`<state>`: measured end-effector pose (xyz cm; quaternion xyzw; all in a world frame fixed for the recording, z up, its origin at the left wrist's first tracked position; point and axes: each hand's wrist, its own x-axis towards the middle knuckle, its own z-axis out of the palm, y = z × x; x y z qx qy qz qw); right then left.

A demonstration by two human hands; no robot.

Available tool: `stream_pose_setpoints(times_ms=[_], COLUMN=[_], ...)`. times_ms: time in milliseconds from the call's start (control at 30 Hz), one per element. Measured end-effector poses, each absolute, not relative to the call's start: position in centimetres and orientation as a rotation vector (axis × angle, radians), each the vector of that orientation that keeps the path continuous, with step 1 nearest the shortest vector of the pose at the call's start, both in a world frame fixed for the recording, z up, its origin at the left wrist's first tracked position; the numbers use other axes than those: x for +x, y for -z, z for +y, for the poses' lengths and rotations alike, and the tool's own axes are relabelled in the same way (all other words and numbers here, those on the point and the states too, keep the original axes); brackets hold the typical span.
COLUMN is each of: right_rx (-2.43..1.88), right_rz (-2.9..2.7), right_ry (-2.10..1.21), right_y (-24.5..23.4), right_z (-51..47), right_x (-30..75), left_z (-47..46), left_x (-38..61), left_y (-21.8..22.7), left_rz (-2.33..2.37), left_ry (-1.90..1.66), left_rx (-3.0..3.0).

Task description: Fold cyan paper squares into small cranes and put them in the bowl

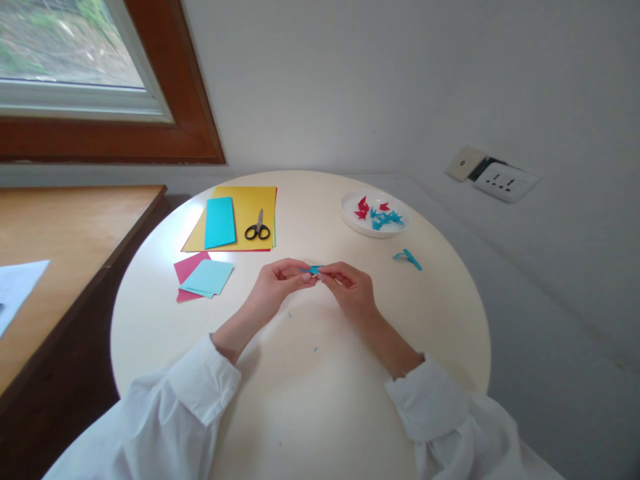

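Over the middle of a round cream table point(300, 400), my left hand point(279, 280) and my right hand point(350, 287) meet, fingertips pinched together on a small blue paper piece point(313, 269). Both hands are closed on it, and most of the piece is hidden by the fingers. White sleeves cover both forearms.
A white dish point(374, 215) holds several small red and blue folded papers at the back right. A blue paper scrap point(409, 258) lies near it. Black scissors point(257, 229) and a blue sheet point(219, 222) rest on yellow paper point(247, 203). Light blue paper point(207, 277) overlaps pink paper point(187, 267). A wooden desk point(60, 253) stands left.
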<state>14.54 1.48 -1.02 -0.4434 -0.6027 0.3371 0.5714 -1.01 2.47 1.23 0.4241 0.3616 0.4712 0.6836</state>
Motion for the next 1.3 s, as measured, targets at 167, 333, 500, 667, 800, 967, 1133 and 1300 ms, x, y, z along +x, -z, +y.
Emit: stream_pose_setpoints(times_ms=[167, 333, 500, 667, 800, 967, 1133, 1300], right_rx=[-1.019, -1.017, -1.049, -1.023, -1.0, -0.979, -0.968, -0.993], right_rz=[-1.447, -1.42, -1.39, -1.39, -1.393, -1.38, -1.368, -1.366], right_ry=[-0.784, -0.797, -0.791, -0.81, -0.827, -0.853, -0.861, -0.88], right_y=[1.17, 0.98, 0.75, 1.01, 1.23, 1.07, 0.9, 0.89], right_z=[1.46, 1.28, 1.22, 1.3, 1.33, 1.29, 1.34, 1.4], right_x=[14.53, 14.4, 14.21, 14.19, 14.16, 13.95, 13.85, 13.86], left_z=[2.27, 2.13, 2.06, 1.81, 1.61, 1.59, 1.55, 1.58], left_x=[-0.7, -0.61, -0.51, -0.27, -0.08, -0.07, -0.17, -0.11], left_y=[-1.34, -1.31, -1.24, -1.31, -1.45, -1.52, -1.15, -1.24], left_rz=[0.905, 0.914, 0.881, 0.918, 0.957, 1.002, 1.019, 1.039], left_ry=[-1.144, -1.133, -1.118, -1.164, -1.201, -1.208, -1.218, -1.217], left_rx=[1.071, 1.106, 1.068, 1.063, 1.076, 1.115, 1.172, 1.174])
